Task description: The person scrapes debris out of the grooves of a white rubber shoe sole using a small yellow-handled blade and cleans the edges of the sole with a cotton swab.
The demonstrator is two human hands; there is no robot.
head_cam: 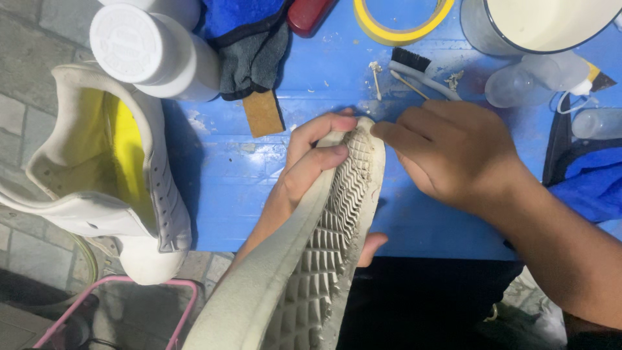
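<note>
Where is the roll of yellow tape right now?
In the head view, the roll of yellow tape lies at the top edge of the blue table, between the red object and the white enamel pot.

Two white shoes: one (311, 259) turned sole-up at the near edge of the blue table (227, 175), one (110, 168) at its left edge. On the table: two hands, one white bottle (152, 48), one yellow tape ring (398, 26), one brush (421, 71), two clear bottles (518, 81).

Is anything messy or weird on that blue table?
Yes. White flecks and smears are scattered over the blue table, and used cotton swabs lie loose by the small brush. The left hand holds a white shoe sole-up, and its grooved sole looks grimy where the right hand touches the toe.
</note>
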